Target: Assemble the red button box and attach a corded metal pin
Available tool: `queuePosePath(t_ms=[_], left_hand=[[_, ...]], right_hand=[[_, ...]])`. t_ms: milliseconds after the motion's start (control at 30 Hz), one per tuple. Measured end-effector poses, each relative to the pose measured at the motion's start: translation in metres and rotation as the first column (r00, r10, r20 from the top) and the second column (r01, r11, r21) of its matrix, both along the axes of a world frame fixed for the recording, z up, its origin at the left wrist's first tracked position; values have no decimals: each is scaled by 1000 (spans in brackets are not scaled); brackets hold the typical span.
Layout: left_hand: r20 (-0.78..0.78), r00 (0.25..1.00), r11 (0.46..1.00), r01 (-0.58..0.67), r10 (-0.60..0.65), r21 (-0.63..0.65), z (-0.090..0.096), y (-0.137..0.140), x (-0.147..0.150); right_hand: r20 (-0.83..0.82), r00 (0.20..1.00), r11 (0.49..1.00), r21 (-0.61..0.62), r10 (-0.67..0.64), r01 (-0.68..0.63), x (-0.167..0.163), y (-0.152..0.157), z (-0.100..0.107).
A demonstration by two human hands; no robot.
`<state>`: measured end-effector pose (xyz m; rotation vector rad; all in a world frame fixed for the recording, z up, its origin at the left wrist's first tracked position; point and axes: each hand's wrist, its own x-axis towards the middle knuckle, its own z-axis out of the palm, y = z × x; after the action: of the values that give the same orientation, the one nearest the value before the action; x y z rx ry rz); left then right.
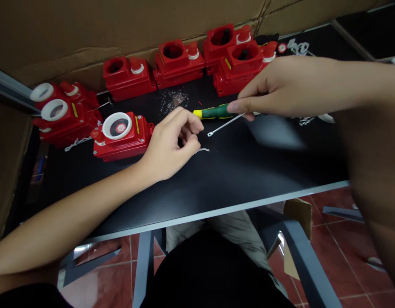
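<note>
Thumb and fingers of right hand pinch thin white strip, holed end angled toward left hand. Left fingers curled, thumb near forefinger; cannot tell whether anything gripped. White cord end pokes out just beside left thumb. Green-and-yellow handle lies between hands, just beyond strip. Red housing with white ring just left of left hand. Pale scraps beyond left hand; ringless red housings farther beyond both.

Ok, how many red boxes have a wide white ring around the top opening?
3: one red box at far left, another partly hidden behind it, and one beside the left hand. More could be hidden.
</note>
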<state>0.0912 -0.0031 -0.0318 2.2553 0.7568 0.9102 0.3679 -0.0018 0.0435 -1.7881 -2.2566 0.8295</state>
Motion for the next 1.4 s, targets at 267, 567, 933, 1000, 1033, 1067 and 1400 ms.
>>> queuePosePath(t_ms=[267,567,933,1000,1033,1067,1400], left_hand=[[-453,878,931,283,-156,229,18,-1,-16],[-68,991,984,107,-118,-142,16,-13,-25],[640,743,509,482,194,-713,29,-35,-46],[646,732,483,494,217,-723,32,-37,-45],[643,732,477,492,227,-728,32,-38,-44],[634,735,474,481,240,-737,33,-39,-44],[571,759,477,394,313,-786,38,-39,-42]], right_hand=[[124,981,989,9,-148,148,3,3,10],[-521,854,1000,25,11,3,-7,0,-7],[-788,593,984,99,167,-145,-70,-29,-47],[-772,608,982,124,185,-142,-71,-36,-47],[-772,607,981,124,188,-146,-72,-39,-46],[-775,604,981,120,188,-152,-72,-43,-45],[-667,697,962,135,264,-236,-67,-57,-38]])
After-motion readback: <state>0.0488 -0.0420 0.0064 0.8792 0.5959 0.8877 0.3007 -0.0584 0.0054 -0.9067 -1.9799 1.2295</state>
